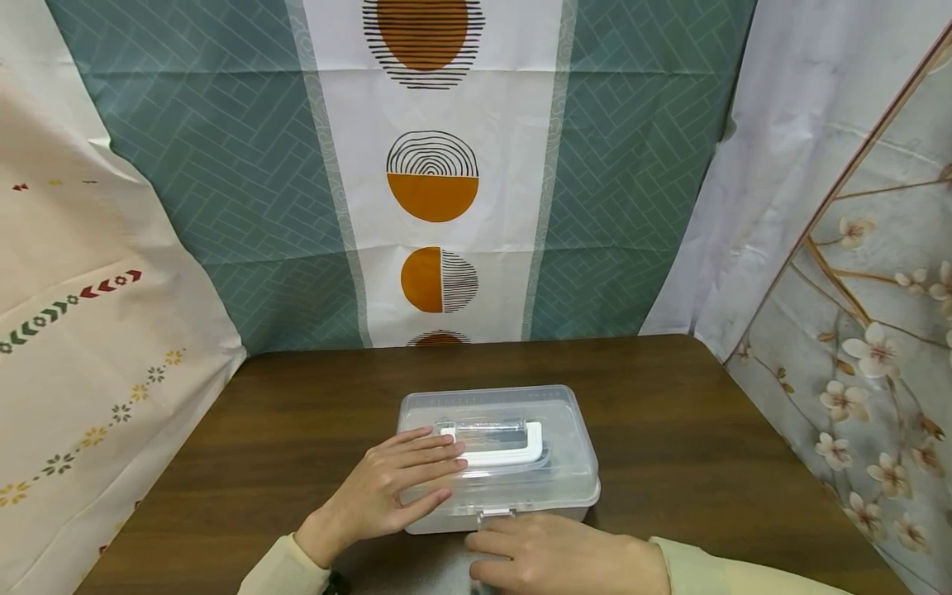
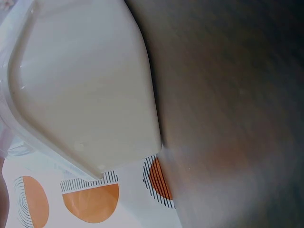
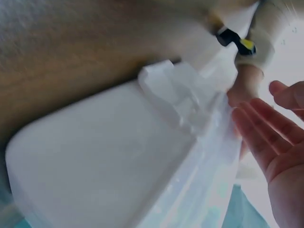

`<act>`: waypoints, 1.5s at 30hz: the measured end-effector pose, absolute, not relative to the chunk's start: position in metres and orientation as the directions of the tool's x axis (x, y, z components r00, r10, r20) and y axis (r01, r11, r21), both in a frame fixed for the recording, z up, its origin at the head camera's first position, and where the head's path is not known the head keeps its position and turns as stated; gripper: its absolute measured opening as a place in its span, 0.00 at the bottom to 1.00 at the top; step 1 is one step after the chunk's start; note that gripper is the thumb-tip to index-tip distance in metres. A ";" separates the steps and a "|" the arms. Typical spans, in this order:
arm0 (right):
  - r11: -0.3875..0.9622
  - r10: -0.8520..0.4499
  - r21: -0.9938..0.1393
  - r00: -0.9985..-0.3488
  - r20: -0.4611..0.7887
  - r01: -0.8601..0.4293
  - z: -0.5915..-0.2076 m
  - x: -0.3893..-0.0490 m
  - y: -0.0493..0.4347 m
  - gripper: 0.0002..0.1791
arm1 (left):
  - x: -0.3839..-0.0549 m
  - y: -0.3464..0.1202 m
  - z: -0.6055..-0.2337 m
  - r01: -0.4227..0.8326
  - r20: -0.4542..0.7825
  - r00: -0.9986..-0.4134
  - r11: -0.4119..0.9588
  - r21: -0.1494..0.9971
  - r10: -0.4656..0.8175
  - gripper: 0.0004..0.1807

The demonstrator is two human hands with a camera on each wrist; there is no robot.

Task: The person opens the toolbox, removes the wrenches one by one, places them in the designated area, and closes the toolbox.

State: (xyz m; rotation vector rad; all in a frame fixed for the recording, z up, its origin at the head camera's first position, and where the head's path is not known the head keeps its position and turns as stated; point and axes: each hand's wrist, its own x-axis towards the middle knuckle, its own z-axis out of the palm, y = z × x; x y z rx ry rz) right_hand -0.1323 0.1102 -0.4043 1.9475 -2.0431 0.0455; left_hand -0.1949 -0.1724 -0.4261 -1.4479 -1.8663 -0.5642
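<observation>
A storage box (image 1: 439,523) with a white base and a clear lid (image 1: 513,405) lies on the table, with a white carrying handle (image 1: 537,442) folded down on top. My left hand (image 1: 390,483) rests flat on the left part of the lid, its straight fingertips at the handle's left end. At the box's front, my right hand (image 1: 558,554) is beside the clear latch (image 1: 494,514). The right wrist view shows this latch (image 3: 166,90) sticking out from the front wall, with the right fingers (image 3: 266,126) extended near the lid edge. The left wrist view shows the box's side wall (image 2: 90,90).
The brown wooden table (image 1: 320,388) extends around the box on both sides. A patterned cloth (image 1: 621,207) hangs behind the far edge, and printed curtains stand at the left (image 1: 67,273) and right (image 1: 825,273).
</observation>
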 end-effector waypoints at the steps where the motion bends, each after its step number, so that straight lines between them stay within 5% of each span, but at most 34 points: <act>1: 0.068 -0.960 0.179 -0.016 0.279 -0.982 -0.402 -0.132 0.111 0.13 | -0.195 -0.172 -0.426 0.956 0.745 -0.136 0.283 -0.074 0.654 0.19; 11: 0.079 -0.855 0.125 -0.003 0.519 -0.989 -0.389 -0.147 0.133 0.20 | -0.195 -0.169 -0.426 0.956 0.738 -0.131 0.281 -0.082 0.662 0.20; 16: 0.140 -0.806 0.061 -0.078 0.586 -0.988 -0.388 -0.155 0.152 0.21 | -0.195 -0.168 -0.426 0.953 0.724 -0.148 0.293 -0.077 0.673 0.20; 27: 0.197 -0.747 -0.044 -0.178 0.641 -0.980 -0.395 -0.168 0.177 0.23 | -0.193 -0.171 -0.426 0.948 0.716 -0.174 0.311 -0.064 0.676 0.21; 45: 0.190 -0.697 -0.097 -0.204 0.688 -0.977 -0.408 -0.185 0.187 0.26 | -0.193 -0.173 -0.426 0.949 0.723 -0.166 0.308 -0.068 0.671 0.20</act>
